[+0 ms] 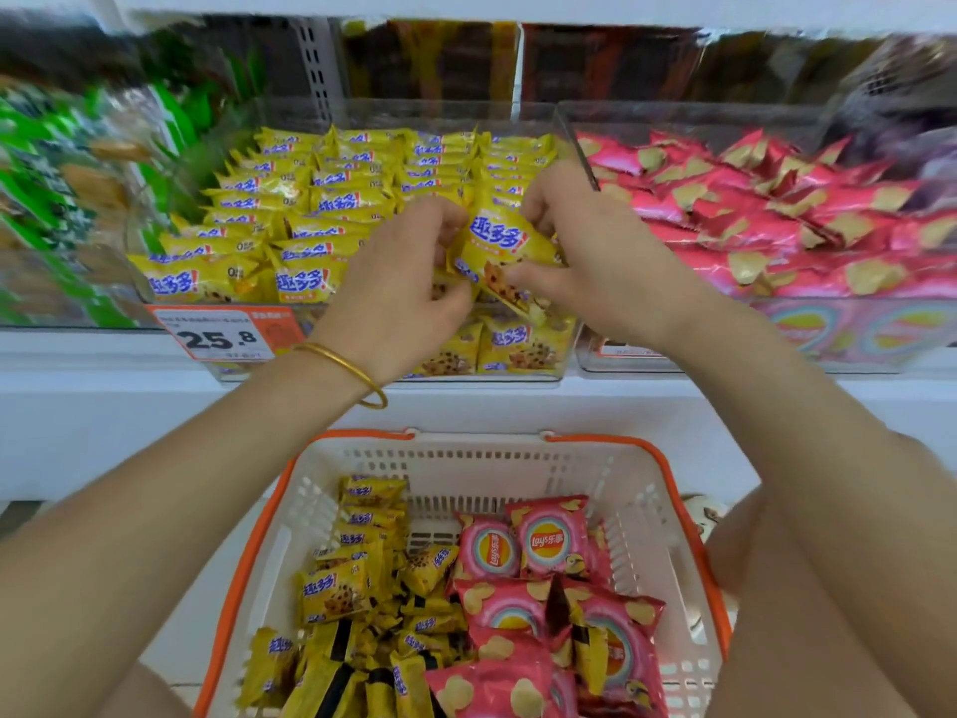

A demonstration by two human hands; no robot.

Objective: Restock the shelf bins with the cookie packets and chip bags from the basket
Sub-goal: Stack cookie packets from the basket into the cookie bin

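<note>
**Desk:** What do the hands have?

**Photographer:** A person's left hand (409,282) and right hand (600,256) meet above the front of the clear cookie bin (362,110). Both grip one yellow cookie packet (499,239). The left fingers (440,217) curl round its left edge, and the right thumb and fingers pinch its right side. A second wrapper (510,292) shows tilted just beneath it. Which hand holds that one, I cannot tell.

**Desk:** And the bin itself?

**Photographer:** It is packed with rows of stocked yellow packets (331,199) standing on edge. An orange price tag (222,336) reading 25.8 sits at its lower front left. Just beside it on the right stands a second clear bin (590,163) heaped with pink bags (751,225). Both bins rest on the white shelf (103,401).

**Desk:** Where is the basket?

**Photographer:** The white basket (689,515), rimmed in orange, is below the shelf edge, between the two forearms. Loose cookie packets (336,593) lie in its left half and pink chip bags (549,536) in its right, the two piles touching down the middle.

**Desk:** Anything else worth a line?

**Photographer:** There is a gold bangle (357,373) on the left wrist. Green packs (31,189), blurred, are to the left of the cookie bin.
</note>
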